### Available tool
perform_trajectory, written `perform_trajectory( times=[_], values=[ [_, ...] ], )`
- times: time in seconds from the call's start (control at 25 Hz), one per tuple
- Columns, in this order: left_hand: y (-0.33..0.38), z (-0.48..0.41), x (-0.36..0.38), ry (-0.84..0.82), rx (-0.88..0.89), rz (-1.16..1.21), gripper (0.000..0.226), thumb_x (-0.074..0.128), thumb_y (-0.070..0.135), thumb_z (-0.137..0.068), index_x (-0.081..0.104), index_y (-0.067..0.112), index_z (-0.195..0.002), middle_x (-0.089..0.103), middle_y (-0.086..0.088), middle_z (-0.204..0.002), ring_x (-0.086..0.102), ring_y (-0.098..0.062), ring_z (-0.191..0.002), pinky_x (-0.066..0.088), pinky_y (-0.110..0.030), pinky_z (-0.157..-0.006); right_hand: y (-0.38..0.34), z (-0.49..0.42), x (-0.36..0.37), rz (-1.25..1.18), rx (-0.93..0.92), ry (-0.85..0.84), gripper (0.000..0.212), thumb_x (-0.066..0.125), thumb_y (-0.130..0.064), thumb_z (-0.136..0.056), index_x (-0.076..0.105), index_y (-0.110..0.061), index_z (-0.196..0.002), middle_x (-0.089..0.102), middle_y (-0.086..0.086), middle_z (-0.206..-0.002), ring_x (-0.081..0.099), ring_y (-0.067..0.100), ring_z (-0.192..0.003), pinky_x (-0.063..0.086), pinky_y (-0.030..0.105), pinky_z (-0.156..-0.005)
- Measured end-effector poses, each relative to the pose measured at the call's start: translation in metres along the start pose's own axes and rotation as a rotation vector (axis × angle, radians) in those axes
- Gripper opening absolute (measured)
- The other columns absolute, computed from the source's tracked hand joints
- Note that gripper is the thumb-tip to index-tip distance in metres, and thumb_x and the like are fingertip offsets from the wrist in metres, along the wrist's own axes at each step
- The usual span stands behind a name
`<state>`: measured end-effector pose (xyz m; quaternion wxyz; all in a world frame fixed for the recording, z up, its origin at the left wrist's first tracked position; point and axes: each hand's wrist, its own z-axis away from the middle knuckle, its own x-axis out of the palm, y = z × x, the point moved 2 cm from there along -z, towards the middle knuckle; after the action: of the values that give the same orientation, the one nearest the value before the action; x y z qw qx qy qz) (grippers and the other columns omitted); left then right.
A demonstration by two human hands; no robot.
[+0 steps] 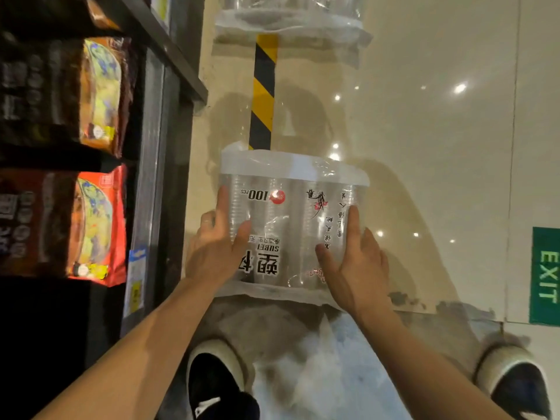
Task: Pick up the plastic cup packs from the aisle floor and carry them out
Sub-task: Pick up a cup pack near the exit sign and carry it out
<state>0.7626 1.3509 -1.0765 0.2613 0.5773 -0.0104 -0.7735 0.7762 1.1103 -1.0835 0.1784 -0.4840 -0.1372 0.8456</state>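
Lying in the aisle just right of the shelf (174, 53), the cup pack (288, 216) has its left edge close to the shelf's dark base, while its right side faces a broad stretch of glossy pale floor (424, 131). Whether its underside touches the tiles or sits just off them cannot be told. A strip of black-and-yellow hazard tape (263, 92) runs away from its far edge to a second cup pack (291, 19), well apart at the top of the view.

The near pack is a clear plastic wrap round rows of stacked transparent cups, with cloudy white bands at both ends and black print (a "100 PCS" mark and large characters, upside down from here) beside a red roundel.

The left hand (216, 247) is laid on its left side, thumb across the top face and fingers (224, 204) stretched along the edge. The right hand (356, 262) mirrors it on the right, thumb on top, fingers (353, 219) straight and spread wide; both press flat rather than curl round. Both forearms reach in from below.

Orange and red snack bags (97, 225) fill the shelf. A green exit sign (545, 274) lies at the right edge, and two dark shoes (215, 380) stand at the bottom.
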Motion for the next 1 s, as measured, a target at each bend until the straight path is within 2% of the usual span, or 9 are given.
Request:
perform_trajectory(
  times=[0.08, 0.16, 0.24, 0.4, 0.52, 0.68, 0.8, 0.88, 1.0],
  values=[
    [0.003, 0.004, -0.001, -0.005, -0.021, 0.045, 0.072, 0.03, 0.061, -0.096, 0.003, 0.033, -0.156, 0.054, -0.016, -0.12, 0.059, -0.025, -0.081, 0.056, -0.042, -0.072, -0.001, 0.003, -0.007, -0.115, -0.03, 0.011, 0.08, 0.036, -0.067, -0.092, -0.006, -0.037, -0.153, 0.037, 0.022, -0.145, 0.043, 0.04, -0.126, 0.042, 0.049, -0.1],
    [0.018, 0.007, -0.021, 0.025, -0.037, 0.121, 0.07, 0.033, 0.062, -0.098, -0.001, 0.04, -0.154, 0.047, -0.016, -0.132, 0.059, -0.028, -0.096, 0.054, -0.047, -0.081, -0.007, 0.011, -0.034, -0.234, -0.032, 0.02, 0.079, 0.042, -0.063, -0.093, -0.008, -0.045, -0.151, 0.022, 0.017, -0.155, 0.041, 0.039, -0.132, 0.041, 0.046, -0.1],
    [0.045, 0.01, -0.06, 0.072, -0.024, 0.2, 0.071, 0.038, 0.057, -0.098, -0.005, 0.044, -0.153, 0.042, -0.015, -0.137, 0.055, -0.028, -0.107, 0.05, -0.046, -0.089, -0.021, 0.018, -0.082, -0.285, -0.04, 0.064, 0.078, 0.044, -0.058, -0.094, -0.009, -0.049, -0.15, 0.013, 0.009, -0.159, 0.04, 0.034, -0.134, 0.041, 0.042, -0.1],
    [0.122, 0.017, -0.169, 0.251, 0.054, 0.184, 0.07, 0.035, 0.056, -0.1, -0.003, 0.038, -0.155, 0.045, -0.014, -0.14, 0.049, -0.03, -0.119, 0.047, -0.046, -0.095, -0.064, 0.033, -0.213, -0.297, -0.143, 0.212, 0.073, 0.04, -0.055, -0.096, -0.007, -0.048, -0.151, 0.012, 0.008, -0.159, 0.044, 0.031, -0.131, 0.041, 0.039, -0.097],
    [0.198, 0.024, -0.28, 0.389, 0.117, 0.203, 0.068, 0.033, 0.056, -0.099, 0.0, 0.036, -0.155, 0.048, -0.015, -0.136, 0.05, -0.031, -0.117, 0.049, -0.05, -0.092, -0.107, 0.053, -0.336, -0.312, -0.215, 0.344, 0.069, 0.036, -0.054, -0.097, -0.005, -0.046, -0.152, 0.015, 0.009, -0.158, 0.034, 0.022, -0.135, 0.038, 0.036, -0.095],
    [0.313, 0.05, -0.46, 0.496, 0.178, 0.339, 0.068, 0.034, 0.056, -0.098, -0.004, 0.045, -0.153, 0.039, -0.014, -0.14, 0.054, -0.034, -0.113, 0.048, -0.046, -0.088, -0.173, 0.106, -0.537, -0.311, -0.303, 0.554, 0.067, 0.039, -0.049, -0.098, 0.002, -0.04, -0.154, 0.023, 0.003, -0.155, 0.027, 0.008, -0.13, 0.036, 0.032, -0.09],
    [0.397, 0.08, -0.591, 0.55, 0.211, 0.372, 0.068, 0.035, 0.056, -0.098, -0.005, 0.048, -0.152, 0.031, -0.01, -0.146, 0.053, -0.033, -0.114, 0.045, -0.044, -0.09, -0.218, 0.16, -0.679, -0.32, -0.331, 0.679, 0.065, 0.039, -0.049, -0.098, 0.004, -0.044, -0.153, 0.024, -0.001, -0.156, 0.031, 0.01, -0.132, 0.037, 0.034, -0.092],
    [0.448, 0.111, -0.67, 0.611, 0.293, 0.395, 0.069, 0.038, 0.053, -0.097, -0.002, 0.047, -0.153, 0.031, -0.013, -0.147, 0.05, -0.036, -0.119, 0.045, -0.045, -0.091, -0.24, 0.204, -0.762, -0.326, -0.372, 0.783, 0.064, 0.04, -0.048, -0.099, 0.007, -0.041, -0.153, 0.026, -0.001, -0.155, 0.032, 0.01, -0.131, 0.037, 0.033, -0.09],
    [0.511, 0.156, -0.768, 0.677, 0.358, 0.39, 0.072, 0.039, 0.053, -0.095, 0.0, 0.043, -0.154, 0.032, -0.016, -0.148, 0.047, -0.038, -0.123, 0.044, -0.047, -0.09, -0.261, 0.269, -0.865, -0.346, -0.403, 0.878, 0.064, 0.039, -0.05, -0.098, 0.009, -0.04, -0.153, 0.028, -0.001, -0.154, 0.037, 0.016, -0.133, 0.04, 0.038, -0.094]
  ],
)
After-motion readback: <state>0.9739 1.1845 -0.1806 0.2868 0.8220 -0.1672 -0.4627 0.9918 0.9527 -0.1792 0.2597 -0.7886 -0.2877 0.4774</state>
